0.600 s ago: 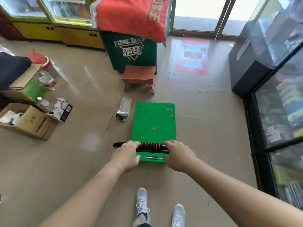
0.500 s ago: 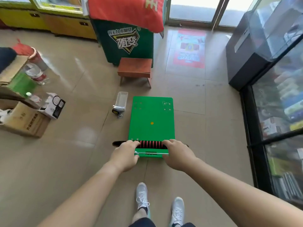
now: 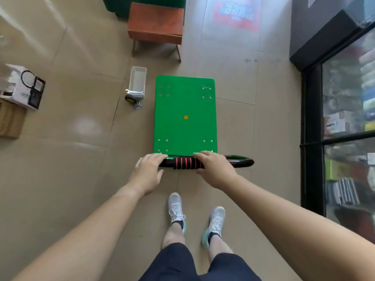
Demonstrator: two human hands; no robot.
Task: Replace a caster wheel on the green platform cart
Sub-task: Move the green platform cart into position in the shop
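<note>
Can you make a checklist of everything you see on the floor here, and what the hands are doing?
Surface: tan tiled floor, shiny.
Job's things: green platform cart flat on the floor; spare caster wheel and wrench by the white basket, left of the cart.
Clutter: white box, brown stool.
Grippers: left hand and right hand both on the black handle.
Cables: nothing seen.
Surroundings: glass display case on the right.
</note>
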